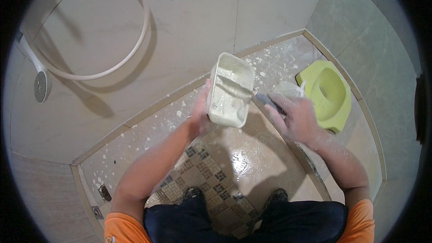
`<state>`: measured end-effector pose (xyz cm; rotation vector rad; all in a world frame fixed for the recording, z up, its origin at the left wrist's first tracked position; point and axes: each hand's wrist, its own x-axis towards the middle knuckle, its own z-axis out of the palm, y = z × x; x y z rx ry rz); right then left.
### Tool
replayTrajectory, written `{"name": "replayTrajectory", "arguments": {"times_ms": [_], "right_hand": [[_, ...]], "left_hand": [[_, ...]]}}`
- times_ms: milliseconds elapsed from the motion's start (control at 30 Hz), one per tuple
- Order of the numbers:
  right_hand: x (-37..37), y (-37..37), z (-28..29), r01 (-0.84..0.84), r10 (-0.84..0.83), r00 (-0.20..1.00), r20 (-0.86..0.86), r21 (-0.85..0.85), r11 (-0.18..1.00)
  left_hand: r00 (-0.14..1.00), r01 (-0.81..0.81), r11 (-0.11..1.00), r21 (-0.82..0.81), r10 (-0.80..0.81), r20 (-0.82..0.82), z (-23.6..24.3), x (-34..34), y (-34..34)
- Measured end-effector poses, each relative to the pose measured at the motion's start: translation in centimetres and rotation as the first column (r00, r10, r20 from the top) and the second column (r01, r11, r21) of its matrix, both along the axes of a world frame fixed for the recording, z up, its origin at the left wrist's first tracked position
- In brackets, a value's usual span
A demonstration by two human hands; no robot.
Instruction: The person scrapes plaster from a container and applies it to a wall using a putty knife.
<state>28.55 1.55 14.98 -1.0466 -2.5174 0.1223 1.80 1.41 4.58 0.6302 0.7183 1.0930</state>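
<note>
My left hand (199,110) grips the side of a white rectangular tub (230,108) holding pale, creamy paste. My right hand (294,117) is shut on the dark handle of a flat-bladed scraper (236,87), whose blade lies inside the tub, smeared with the paste. The tub is held above the floor, tilted a little toward me. Both forearms are dusted white.
A shower head (40,85) with a white hose (135,45) hangs on the tiled wall at left. A lime-green plastic container (330,94) sits on the splattered floor at right, with a clear plastic bag (288,89) beside it. Patterned mosaic tiles (202,177) lie by my feet.
</note>
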Motion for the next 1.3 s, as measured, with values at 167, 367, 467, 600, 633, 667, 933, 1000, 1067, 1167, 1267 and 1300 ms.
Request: {"name": "replayTrajectory", "arguments": {"times_ms": [167,367,467,600,633,667,933,1000,1067,1167,1267,1300], "right_hand": [[1.3,3.5,0.3,-0.092,0.028,0.975,0.218,0.291,0.952],[2.7,3.2,-3.3,-0.125,0.071,0.977,0.201,0.268,0.955],[3.1,2.4,-2.2,-0.173,0.109,0.951,0.29,0.204,0.964],[3.0,3.8,1.8,-0.308,0.165,0.882,0.441,0.277,0.91],[3.0,4.0,2.4,-0.306,0.143,0.871,0.469,0.291,0.906],[2.9,4.2,2.6,-0.289,0.102,0.878,0.468,0.346,0.893],[1.2,0.6,0.2,-0.335,0.245,0.865,0.437,0.141,0.932],[0.8,0.3,1.3,-0.358,0.301,0.88,0.366,0.098,0.928],[0.3,-0.3,3.1,-0.251,0.215,0.909,0.357,0.057,0.966],[1.3,-0.3,2.7,-0.063,0.066,0.98,0.186,-0.025,0.998],[2.6,0.0,0.3,0.081,-0.086,0.992,-0.09,-0.065,0.995],[2.7,0.1,-0.1,0.121,-0.133,0.974,-0.183,-0.075,0.99]], "left_hand": [[0.997,0.048,0.993,0.11,-0.041,-0.058,-2.2,0.0,-0.2],[0.984,0.166,0.986,-0.018,-0.165,0.064,-1.8,-0.4,0.3],[0.994,0.088,0.994,-0.059,-0.091,-0.051,-1.4,0.3,-0.2],[0.99,0.138,0.988,-0.075,-0.14,-0.03,-2.0,-0.2,0.1],[0.981,0.17,0.978,-0.121,-0.18,-0.073,-1.8,-0.4,0.4],[0.969,0.2,0.965,-0.168,-0.221,-0.115,-1.6,-0.6,0.5],[0.983,0.151,0.957,-0.246,-0.172,-0.065,-0.1,0.1,-0.3],[0.983,0.156,0.959,-0.236,-0.175,-0.059,-0.5,0.2,-0.5],[0.982,0.184,0.971,-0.154,-0.188,-0.015,-2.4,-0.5,-0.5],[0.991,0.121,0.98,-0.159,-0.129,-0.041,-1.5,0.1,-0.3],[1.0,-0.006,0.985,-0.174,0.011,0.029,-0.7,0.8,0.0],[1.0,0.011,0.987,-0.16,-0.01,0.003,-0.7,0.8,0.1]]}}
